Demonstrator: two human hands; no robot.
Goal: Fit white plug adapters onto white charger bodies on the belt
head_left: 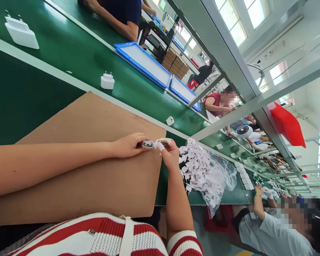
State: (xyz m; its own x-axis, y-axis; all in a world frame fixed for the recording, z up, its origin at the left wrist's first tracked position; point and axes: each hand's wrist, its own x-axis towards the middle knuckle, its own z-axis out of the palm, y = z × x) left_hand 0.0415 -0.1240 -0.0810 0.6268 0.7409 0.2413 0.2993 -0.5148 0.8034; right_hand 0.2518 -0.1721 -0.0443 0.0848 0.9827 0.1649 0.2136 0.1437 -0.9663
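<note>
My left hand (130,145) is closed around a white charger housing (148,144). Its open end faces my right hand, and parts of a circuit board show inside. Close beside that end is my right hand (169,152), with white covers on its thumb and a finger. Its fingertips are pinched together; whatever lies between them is too small or hidden to make out. Both hands are above a brown cardboard sheet (109,188) on the green bench.
A clear plastic bag of many small white parts (202,170) lies right of my right hand. Beyond a pale rail, white plug chargers (107,81) stand along the green line. Blue-rimmed trays (144,64) sit farther back. A co-worker (277,224) sits at right; metal beams (229,49) cross overhead.
</note>
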